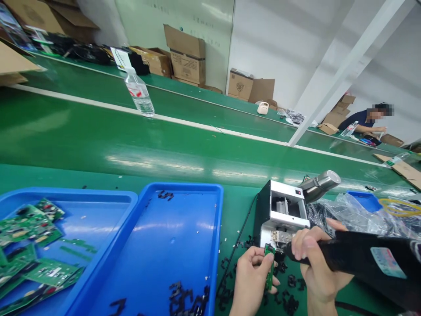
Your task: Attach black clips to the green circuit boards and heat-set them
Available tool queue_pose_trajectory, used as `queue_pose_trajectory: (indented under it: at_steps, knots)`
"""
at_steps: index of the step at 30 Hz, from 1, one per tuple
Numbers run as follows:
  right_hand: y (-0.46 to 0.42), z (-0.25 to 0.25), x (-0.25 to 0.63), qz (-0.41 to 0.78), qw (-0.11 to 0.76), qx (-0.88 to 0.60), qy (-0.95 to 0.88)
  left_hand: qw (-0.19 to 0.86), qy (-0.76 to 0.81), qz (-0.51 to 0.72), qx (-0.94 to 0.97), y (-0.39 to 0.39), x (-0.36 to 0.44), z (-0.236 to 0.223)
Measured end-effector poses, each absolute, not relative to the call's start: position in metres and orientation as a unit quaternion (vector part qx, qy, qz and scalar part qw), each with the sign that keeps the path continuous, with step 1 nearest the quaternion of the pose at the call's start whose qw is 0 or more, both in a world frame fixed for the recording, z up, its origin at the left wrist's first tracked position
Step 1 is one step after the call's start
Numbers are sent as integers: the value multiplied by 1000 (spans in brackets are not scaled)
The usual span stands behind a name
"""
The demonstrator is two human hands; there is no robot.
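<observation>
My left hand [251,281] pinches a narrow green circuit board [269,268] upright between thumb and fingers. My right hand [317,263] grips a thick black handheld tool [365,259] with a pale blue label, its narrow front end reaching toward the top of the board. Just behind both hands stands a small benchtop machine with a silver metal frame [284,213] and black side. Black plastic scraps [289,281] lie scattered on the green belt beneath my hands.
Left of my hands lie a blue tray holding black scraps [210,228] and a blue tray piled with green circuit boards [98,206]. Crumpled clear plastic [345,215] lies right of the machine. A water bottle [140,93] stands beyond, and a co-worker [362,123] sits far right.
</observation>
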State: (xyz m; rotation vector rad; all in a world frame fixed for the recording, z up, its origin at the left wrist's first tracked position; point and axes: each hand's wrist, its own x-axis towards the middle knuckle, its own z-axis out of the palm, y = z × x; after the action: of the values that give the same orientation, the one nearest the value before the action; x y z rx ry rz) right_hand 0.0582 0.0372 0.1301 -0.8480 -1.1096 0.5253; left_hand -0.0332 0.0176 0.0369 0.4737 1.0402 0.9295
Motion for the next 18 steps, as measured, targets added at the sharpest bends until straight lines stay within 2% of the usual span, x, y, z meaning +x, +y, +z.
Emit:
queue_pose_trajectory:
  at_steps: [9,18]
  knots:
    - [42,116,67,155,686,-456,-546,783,421,395,233,7,-24,21]
    - [28,113,70,193,687,-448,-539,770,396,392,310,3,-17,12]
